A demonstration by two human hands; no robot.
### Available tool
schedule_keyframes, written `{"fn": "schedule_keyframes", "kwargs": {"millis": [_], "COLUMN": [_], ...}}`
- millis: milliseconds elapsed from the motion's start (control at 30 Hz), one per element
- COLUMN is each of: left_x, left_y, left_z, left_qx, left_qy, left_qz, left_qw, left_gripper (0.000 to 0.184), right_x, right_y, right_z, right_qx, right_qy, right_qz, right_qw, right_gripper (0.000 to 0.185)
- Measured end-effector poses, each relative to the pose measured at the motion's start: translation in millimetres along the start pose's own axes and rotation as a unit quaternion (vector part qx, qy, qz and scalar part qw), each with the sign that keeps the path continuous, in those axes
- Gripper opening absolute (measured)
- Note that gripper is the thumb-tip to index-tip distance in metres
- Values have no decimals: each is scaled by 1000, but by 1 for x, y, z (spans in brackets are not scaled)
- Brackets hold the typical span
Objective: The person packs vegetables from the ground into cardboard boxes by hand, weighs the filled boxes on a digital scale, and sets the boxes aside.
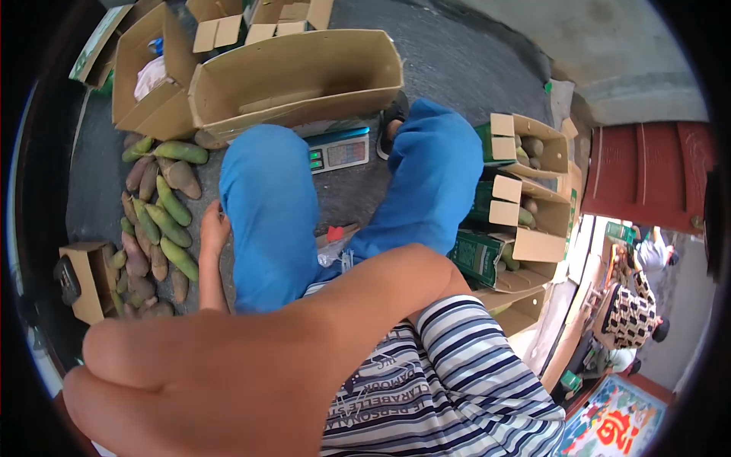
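Observation:
Beside the left blue trouser leg (266,206) hangs my left hand (215,228), just right of a pile of long green and brown tubers (171,202). The trouser leg partly hides its fingers, and no held thing shows. My right arm bends across the view from the striped sleeve. Very close to the camera, my right hand (122,373) looms large and blurred at the lower left, its fingers not clearly distinguishable. Between my knees sits a scale (340,151) with green lit digits, in front of a large open cardboard box (297,72).
Small green-and-brown boxes (525,242) holding tubers line the right side. More cartons stand at the upper left (152,76), and another is at the far left (87,282). A red door (643,167) and several people (628,316) appear at the far right.

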State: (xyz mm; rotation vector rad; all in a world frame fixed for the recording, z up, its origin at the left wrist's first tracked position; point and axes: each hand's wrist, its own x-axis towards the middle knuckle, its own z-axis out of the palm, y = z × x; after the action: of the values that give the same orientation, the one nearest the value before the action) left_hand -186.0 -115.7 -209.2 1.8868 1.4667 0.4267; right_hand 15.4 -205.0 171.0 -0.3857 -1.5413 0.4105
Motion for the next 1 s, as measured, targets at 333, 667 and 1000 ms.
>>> {"fn": "schedule_keyframes", "kwargs": {"millis": [333, 667, 1000], "left_x": [-3, -5, 1], "left_y": [23, 24, 27], "left_z": [4, 6, 1], "left_qx": [8, 18, 27], "left_qy": [30, 10, -10], "left_qz": [6, -9, -14], "left_qw": [1000, 1000, 999], "left_gripper": [27, 27, 27], "right_x": [-14, -11, 11], "right_y": [0, -5, 13], "right_z": [0, 9, 12], "right_qx": [-45, -120, -25], "right_qy": [157, 296, 230], "right_qz": [71, 150, -5], "right_qw": [984, 936, 973], "right_gripper": [16, 21, 24]}}
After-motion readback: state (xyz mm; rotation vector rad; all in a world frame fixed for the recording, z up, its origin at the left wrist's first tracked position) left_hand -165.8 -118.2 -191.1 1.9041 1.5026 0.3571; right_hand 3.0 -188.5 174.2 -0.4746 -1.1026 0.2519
